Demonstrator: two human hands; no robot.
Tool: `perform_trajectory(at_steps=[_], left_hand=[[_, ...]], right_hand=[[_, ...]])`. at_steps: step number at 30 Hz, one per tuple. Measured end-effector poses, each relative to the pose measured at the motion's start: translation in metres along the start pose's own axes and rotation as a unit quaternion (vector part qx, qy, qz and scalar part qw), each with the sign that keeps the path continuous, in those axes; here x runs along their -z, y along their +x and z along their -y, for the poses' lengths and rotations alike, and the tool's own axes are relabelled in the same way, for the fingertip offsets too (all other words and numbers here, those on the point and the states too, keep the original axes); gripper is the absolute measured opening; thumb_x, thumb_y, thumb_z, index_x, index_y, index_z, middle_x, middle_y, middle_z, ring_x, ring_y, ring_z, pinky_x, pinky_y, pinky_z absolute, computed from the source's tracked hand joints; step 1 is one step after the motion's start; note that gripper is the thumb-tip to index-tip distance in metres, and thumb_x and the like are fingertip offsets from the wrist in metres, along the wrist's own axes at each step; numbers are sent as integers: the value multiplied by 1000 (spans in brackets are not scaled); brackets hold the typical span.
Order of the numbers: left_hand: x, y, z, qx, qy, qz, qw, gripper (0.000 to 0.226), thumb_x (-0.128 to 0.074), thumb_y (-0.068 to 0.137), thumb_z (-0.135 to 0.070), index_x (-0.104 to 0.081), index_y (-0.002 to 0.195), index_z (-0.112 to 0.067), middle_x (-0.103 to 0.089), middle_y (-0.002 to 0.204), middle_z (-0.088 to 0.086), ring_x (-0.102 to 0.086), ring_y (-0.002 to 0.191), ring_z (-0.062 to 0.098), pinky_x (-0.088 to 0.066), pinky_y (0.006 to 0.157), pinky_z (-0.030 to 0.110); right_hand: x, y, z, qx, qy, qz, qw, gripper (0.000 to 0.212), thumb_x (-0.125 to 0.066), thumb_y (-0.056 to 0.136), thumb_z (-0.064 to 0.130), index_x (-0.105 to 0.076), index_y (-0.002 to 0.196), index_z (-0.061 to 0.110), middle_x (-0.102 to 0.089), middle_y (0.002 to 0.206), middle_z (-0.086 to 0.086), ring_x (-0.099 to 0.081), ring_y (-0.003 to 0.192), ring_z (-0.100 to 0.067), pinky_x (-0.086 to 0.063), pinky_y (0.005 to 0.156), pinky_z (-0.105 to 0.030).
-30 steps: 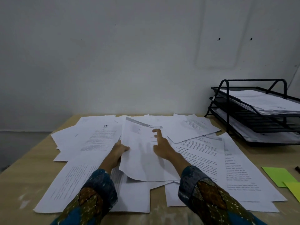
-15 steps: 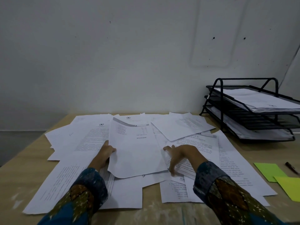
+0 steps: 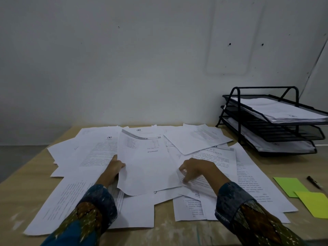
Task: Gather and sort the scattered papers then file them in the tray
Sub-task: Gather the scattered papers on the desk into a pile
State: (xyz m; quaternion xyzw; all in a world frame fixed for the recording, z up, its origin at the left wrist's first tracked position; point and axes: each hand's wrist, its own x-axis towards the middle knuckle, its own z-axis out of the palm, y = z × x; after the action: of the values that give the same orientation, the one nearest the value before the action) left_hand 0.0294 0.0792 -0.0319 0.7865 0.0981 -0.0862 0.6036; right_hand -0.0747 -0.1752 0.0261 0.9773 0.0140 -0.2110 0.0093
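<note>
Several white printed papers (image 3: pixel 198 139) lie scattered and overlapping across the wooden table (image 3: pixel 26 176). My left hand (image 3: pixel 114 167) grips the left edge of a centre sheet with a grey curved header (image 3: pixel 145 164), which is lifted slightly. To its right, my right hand (image 3: pixel 195 169) has its fingertips pinching the near left corner of a text page with a grey heading (image 3: pixel 214 160). A black three-tier wire tray (image 3: pixel 237 110) stands at the back right, with paper stacks on its top and bottom tiers.
Two sticky-note pads, green (image 3: pixel 289 186) and yellow (image 3: pixel 316 204), lie at the right edge near a dark pen (image 3: pixel 313 181). A plain white wall rises behind the table. The table's left edge drops to a grey floor.
My right hand left the centre sheet and moved right and nearer, onto the corner of the text page. My left hand kept its hold on the centre sheet's edge.
</note>
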Motion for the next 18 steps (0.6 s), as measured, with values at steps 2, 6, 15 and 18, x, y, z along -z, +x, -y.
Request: perform_trajectory(at_steps=[2,6,15,18], left_hand=[[1,-1,0,-1,-3,-2,1000,55,-47,92,0,-28,143,-11,-35,146,14,-39,126,39,-35,105,47],[2,-1,0,-1,2,0,1000,56,-50,91,-3,-30,142,-13,-36,146,13,-40,126,38,-35,108,49],[1,-4,-2,-6,21,-1,1000,55,-48,92,-3,-28,143,-13,-32,147,13,-39,126,39,-35,107,48],[1,-2,-2,-17,28,0,999,58,-47,92,0,-25,144,-10,-28,150,13,-35,130,39,-32,109,46]], right_hand=[[0,-4,-2,4,31,43,999,65,-71,78,30,-42,133,11,-36,148,-9,-41,128,-25,-38,105,-39],[-10,-2,-7,-25,28,73,997,103,-74,71,13,-8,150,24,-14,157,-12,-31,137,-34,-39,107,-47],[-33,11,-1,-84,70,-25,994,57,-44,96,27,-20,147,20,-19,154,-15,-22,140,-39,-28,110,-52],[-2,-2,-5,-67,113,-43,990,49,-38,96,14,-30,144,11,-28,152,-15,-32,137,-31,-31,111,-42]])
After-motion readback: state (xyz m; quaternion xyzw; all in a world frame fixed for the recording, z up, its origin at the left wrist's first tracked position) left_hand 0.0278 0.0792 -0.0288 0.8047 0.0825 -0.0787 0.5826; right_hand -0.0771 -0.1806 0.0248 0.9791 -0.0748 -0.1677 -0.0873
